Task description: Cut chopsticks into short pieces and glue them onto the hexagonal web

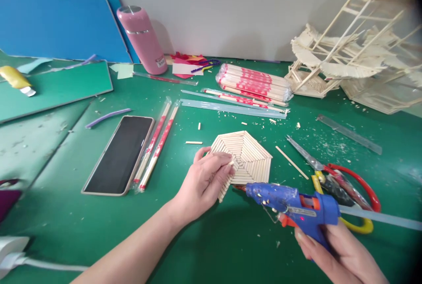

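Hexagonal panel of pale wooden sticks (245,157) lies flat on the green cutting mat (231,240), and all other places are given from this panel. The left hand (206,183) rests on its near-left edge, fingers (224,163) curled and pressing down on the sticks. Just near-right of the panel, the right hand (332,249) is closed around the handle of the blue hot glue gun (293,205), whose nozzle touches or almost touches the near edge. Right of the panel lie red and yellow scissors (346,185); to its left, a dark phone (120,154). Hot glue could drip onto the pressing fingers, since they are very close to the nozzle.
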The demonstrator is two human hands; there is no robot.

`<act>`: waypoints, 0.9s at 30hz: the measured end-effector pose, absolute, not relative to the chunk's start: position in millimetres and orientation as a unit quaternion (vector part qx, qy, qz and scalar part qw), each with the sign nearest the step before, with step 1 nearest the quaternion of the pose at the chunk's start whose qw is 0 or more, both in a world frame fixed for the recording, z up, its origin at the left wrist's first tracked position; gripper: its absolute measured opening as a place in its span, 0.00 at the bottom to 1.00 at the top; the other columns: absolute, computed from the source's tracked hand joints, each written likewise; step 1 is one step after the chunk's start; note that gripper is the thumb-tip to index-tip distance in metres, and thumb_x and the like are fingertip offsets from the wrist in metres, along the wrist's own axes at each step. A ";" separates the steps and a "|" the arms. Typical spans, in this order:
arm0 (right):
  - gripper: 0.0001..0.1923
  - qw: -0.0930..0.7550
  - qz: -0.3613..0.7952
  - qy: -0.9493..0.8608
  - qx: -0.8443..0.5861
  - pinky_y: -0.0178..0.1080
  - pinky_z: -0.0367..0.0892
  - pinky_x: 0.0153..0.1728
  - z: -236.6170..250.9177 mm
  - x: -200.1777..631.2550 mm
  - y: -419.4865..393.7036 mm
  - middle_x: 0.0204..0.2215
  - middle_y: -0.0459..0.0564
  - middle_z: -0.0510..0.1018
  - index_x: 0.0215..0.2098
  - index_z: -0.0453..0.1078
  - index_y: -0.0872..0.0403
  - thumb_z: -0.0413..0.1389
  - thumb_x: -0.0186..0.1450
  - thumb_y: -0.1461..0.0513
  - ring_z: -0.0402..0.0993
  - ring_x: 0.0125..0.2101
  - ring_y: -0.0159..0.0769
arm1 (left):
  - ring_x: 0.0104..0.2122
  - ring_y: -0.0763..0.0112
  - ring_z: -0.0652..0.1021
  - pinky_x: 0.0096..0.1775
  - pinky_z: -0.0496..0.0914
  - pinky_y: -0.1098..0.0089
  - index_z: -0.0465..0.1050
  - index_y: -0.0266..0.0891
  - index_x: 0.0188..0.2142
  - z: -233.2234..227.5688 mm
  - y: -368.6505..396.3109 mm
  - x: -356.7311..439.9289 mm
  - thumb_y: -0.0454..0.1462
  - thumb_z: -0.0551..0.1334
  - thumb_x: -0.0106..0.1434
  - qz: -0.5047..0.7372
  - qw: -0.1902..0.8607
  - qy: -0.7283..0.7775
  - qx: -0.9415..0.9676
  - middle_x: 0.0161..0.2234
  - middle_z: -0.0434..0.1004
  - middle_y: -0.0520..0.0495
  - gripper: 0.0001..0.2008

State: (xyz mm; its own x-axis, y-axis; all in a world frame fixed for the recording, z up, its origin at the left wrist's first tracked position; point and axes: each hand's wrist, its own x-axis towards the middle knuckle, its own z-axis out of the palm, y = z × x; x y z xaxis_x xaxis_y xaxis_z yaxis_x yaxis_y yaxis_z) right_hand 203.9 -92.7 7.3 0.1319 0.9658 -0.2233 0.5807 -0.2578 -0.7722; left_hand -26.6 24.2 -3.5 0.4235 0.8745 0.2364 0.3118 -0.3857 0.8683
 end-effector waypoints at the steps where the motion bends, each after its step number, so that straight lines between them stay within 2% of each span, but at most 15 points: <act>1: 0.16 0.255 0.366 -0.554 -0.703 0.28 0.69 0.17 6.6 204.4 -92.4 0.15 0.43 0.70 0.39 0.71 0.50 0.54 0.57 0.51 0.69 0.16 0.31 | 0.37 0.66 0.76 0.54 0.51 0.58 0.70 0.42 0.38 -3.6 24.2 -26.6 0.31 0.51 0.63 0.364 0.393 0.401 0.743 0.30 0.78 0.48 0.10; 5: 0.15 0.249 0.369 -0.569 -0.691 0.27 0.68 0.17 3.5 204.4 -91.2 0.15 0.42 0.70 0.41 0.70 0.50 0.52 0.59 0.52 0.69 0.16 0.30 | 0.29 0.69 0.75 0.54 0.52 0.59 0.71 0.41 0.38 -3.7 25.6 -26.8 0.32 0.51 0.63 0.369 0.425 0.414 0.716 0.27 0.77 0.50 0.10; 11: 0.14 0.260 0.335 -0.614 -0.665 0.27 0.68 0.14 -6.1 208.4 -94.7 0.18 0.42 0.75 0.43 0.69 0.48 0.52 0.60 0.55 0.71 0.15 0.31 | 0.30 0.69 0.74 0.53 0.54 0.61 0.71 0.41 0.32 -5.3 28.8 -27.2 0.33 0.51 0.63 0.367 0.438 0.419 0.705 0.27 0.77 0.50 0.10; 18: 0.14 0.248 0.326 -0.592 -0.694 0.28 0.70 0.17 -1.2 201.3 -94.2 0.21 0.45 0.78 0.39 0.70 0.50 0.53 0.58 0.53 0.74 0.18 0.33 | 0.28 0.70 0.73 0.53 0.54 0.61 0.71 0.41 0.35 -7.7 28.8 -27.2 0.32 0.51 0.63 0.363 0.435 0.425 0.706 0.27 0.76 0.51 0.10; 27: 0.16 0.236 0.297 -0.649 -0.659 0.27 0.72 0.21 -0.8 202.9 -93.6 0.27 0.45 0.80 0.46 0.66 0.49 0.52 0.60 0.56 0.77 0.22 0.34 | 0.27 0.70 0.73 0.53 0.54 0.62 0.72 0.41 0.34 -6.7 28.5 -26.0 0.33 0.52 0.63 0.368 0.445 0.433 0.692 0.26 0.75 0.51 0.10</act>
